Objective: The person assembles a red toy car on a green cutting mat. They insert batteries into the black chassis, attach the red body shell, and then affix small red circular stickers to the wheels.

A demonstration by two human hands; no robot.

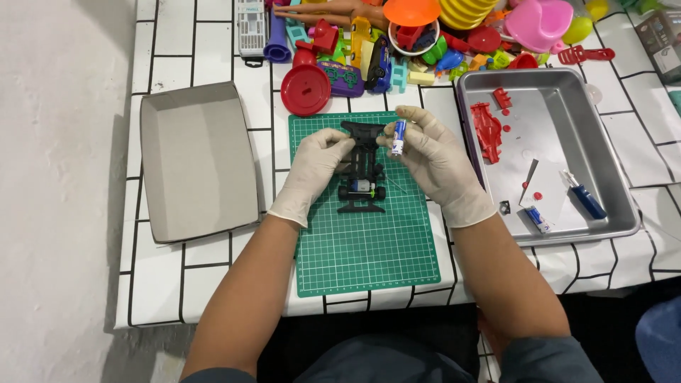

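Observation:
A black toy car chassis [362, 174] lies on a green cutting mat [365, 241] in the middle of the table. My left hand [314, 170], in a white glove, grips the chassis on its left side. My right hand [436, 163], also gloved, pinches a small blue and white battery [399, 137] upright beside the chassis front. A second battery [361, 186] sits inside the chassis near its rear wheels.
A metal tray [603, 152] on the right holds a red car body [487, 130], small red parts, a blue screwdriver [586, 196] and another battery [538, 218]. An empty cardboard box lid [195, 163] lies at left. A heap of colourful plastic toys [425, 35] fills the far edge.

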